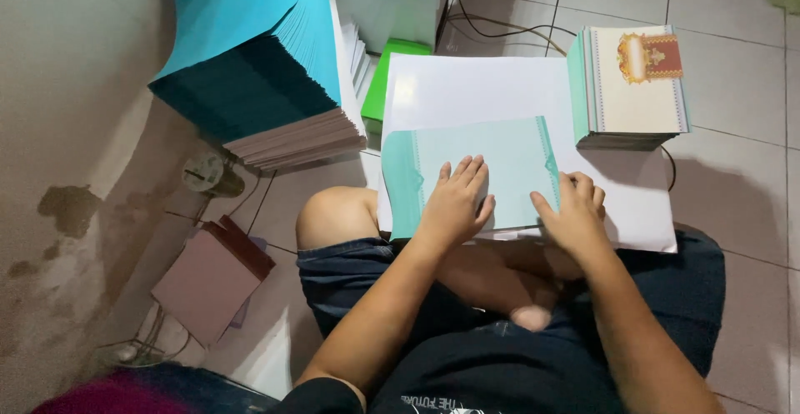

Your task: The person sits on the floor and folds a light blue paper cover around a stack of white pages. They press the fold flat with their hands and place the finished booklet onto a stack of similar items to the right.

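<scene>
A pale green card (pixel 500 160) with a darker green patterned left edge lies on a large white sheet (pixel 475 89) resting over my crossed legs. My left hand (pixel 454 202) lies flat on the card's lower middle, fingers spread a little. At the card's lower right corner my right hand (pixel 575 214) presses down, the thumb on its edge. Neither hand lifts the card.
A tall slanted stack of blue and white sheets (pixel 267 56) stands at the upper left. A stack of printed cards with a red and gold emblem (pixel 637 85) sits at the upper right on the tiled floor. A green box (pixel 392 77), a brown booklet (pixel 208 276) and cables lie around.
</scene>
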